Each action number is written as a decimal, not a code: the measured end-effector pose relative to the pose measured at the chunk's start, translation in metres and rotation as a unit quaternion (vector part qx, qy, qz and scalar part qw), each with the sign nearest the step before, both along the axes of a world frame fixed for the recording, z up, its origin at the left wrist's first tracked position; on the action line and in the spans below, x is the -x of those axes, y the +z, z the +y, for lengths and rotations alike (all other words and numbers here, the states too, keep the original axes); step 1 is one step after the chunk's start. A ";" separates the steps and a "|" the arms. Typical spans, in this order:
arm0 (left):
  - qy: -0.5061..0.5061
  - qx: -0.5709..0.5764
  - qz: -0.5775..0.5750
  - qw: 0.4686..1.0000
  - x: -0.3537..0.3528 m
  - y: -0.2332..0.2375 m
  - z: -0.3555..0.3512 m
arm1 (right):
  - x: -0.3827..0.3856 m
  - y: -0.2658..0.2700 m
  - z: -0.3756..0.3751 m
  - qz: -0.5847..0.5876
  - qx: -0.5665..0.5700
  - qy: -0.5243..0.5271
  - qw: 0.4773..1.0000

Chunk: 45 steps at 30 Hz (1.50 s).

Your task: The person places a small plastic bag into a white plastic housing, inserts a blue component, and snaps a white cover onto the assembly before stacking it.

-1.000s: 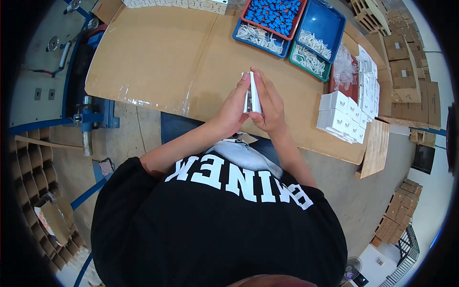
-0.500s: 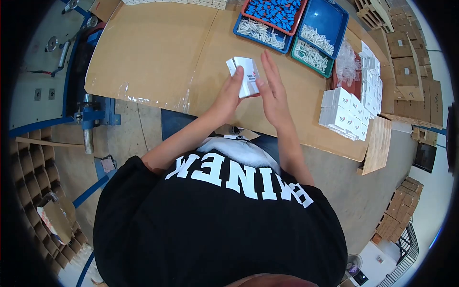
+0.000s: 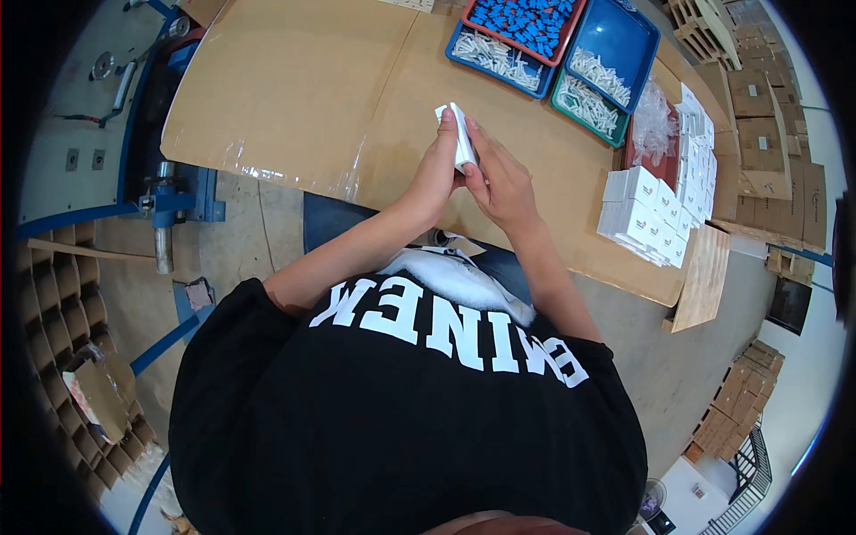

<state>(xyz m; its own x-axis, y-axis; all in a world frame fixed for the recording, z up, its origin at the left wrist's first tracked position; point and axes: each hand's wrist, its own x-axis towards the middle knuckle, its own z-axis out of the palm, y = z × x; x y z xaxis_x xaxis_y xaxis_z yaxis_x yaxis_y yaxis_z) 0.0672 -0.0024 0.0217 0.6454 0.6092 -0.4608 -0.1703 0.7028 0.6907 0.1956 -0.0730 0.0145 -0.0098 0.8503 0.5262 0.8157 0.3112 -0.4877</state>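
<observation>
Counter (image 3: 294,89) carried stacked white boxes (image 3: 646,214) at its right edge; above its middle, left hand (image 3: 437,174) and right hand (image 3: 499,178) clamped a small white box (image 3: 462,134) (held edge-on) between them, fingers closed against its faces.

Cardboard-covered table (image 3: 294,89) lies under the fingers (image 3: 446,143). Just beyond them is a long blue tray (image 3: 455,55) of white parts, and behind it a red tray (image 3: 551,59) of blue parts. Beyond and right of the fingers are a bigger blue tray (image 3: 624,40) and a green tray (image 3: 580,125), both holding white parts. Clear plastic bags (image 3: 655,120) are further right. Well right of the fingers are stacked white boxes (image 3: 646,214) and a row of flat white cartons (image 3: 700,152). Brown cardboard boxes (image 3: 767,152) stand past those. Far left of the fingers are a blue machine frame (image 3: 169,201) and a cardboard divider grid (image 3: 53,339).
</observation>
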 end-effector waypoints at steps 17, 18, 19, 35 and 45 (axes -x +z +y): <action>0.037 -0.026 -0.004 0.999 0.002 -0.012 -0.011 | 0.008 -0.015 -0.011 0.129 0.039 -0.085 0.987; 0.037 -0.006 -0.042 0.998 0.004 -0.008 -0.008 | 0.009 -0.007 -0.005 0.107 -0.010 -0.079 0.991; 0.037 0.014 -0.082 0.996 0.004 -0.006 -0.004 | 0.009 -0.003 -0.001 0.083 -0.060 -0.073 0.992; 0.048 -0.599 0.246 0.761 0.059 -0.159 0.038 | -0.045 -0.106 -0.029 0.307 0.318 -0.183 0.878; -0.084 -0.671 0.335 0.656 0.072 -0.149 0.026 | -0.034 -0.125 -0.051 -0.016 0.142 -0.293 0.945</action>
<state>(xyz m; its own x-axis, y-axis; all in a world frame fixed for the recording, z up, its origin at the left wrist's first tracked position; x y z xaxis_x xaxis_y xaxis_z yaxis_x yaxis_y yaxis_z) -0.0050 0.0237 -0.1272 0.6825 0.7019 0.2037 0.4890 -0.6457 0.5865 0.2300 -0.1241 -0.1108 0.4947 0.8214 0.2837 0.8229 -0.3379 -0.4567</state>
